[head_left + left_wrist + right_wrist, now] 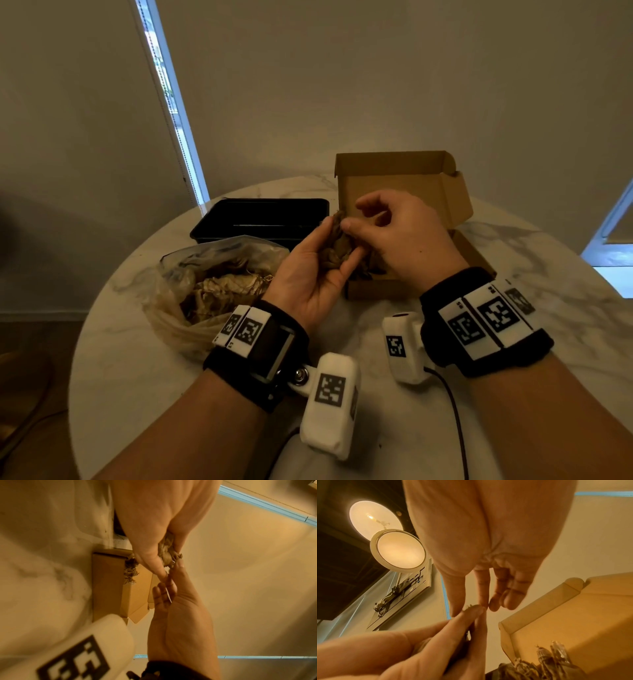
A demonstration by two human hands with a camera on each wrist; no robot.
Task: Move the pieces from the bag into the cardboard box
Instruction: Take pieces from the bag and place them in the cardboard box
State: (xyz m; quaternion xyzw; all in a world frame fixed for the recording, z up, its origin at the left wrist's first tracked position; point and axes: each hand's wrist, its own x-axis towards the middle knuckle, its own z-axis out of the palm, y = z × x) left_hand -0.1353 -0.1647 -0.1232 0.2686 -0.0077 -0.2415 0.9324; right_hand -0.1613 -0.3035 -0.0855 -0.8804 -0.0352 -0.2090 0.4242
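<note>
Palm up just left of the cardboard box (pixel 404 192), my left hand (pixel 322 236) curls its fingers round a clump of dry brown pieces (pixel 337 248). My right hand (pixel 356 216) comes over the box from the right, its thumb and forefinger pinching the clump's top end. The left wrist view shows the clump (pixel 165 550) between thumb and fingers, with the right hand's fingertips (pixel 178 563) touching it. More brown pieces (pixel 539 661) lie inside the box (pixel 556 615). The clear plastic bag (pixel 205 281), lying open to the left, holds many more pieces.
A black plastic tray (pixel 260 216) stands behind the bag, left of the box. The box lid stands upright at the back. Everything sits on a round white marble table (pixel 171 377); a black cable runs off its near edge.
</note>
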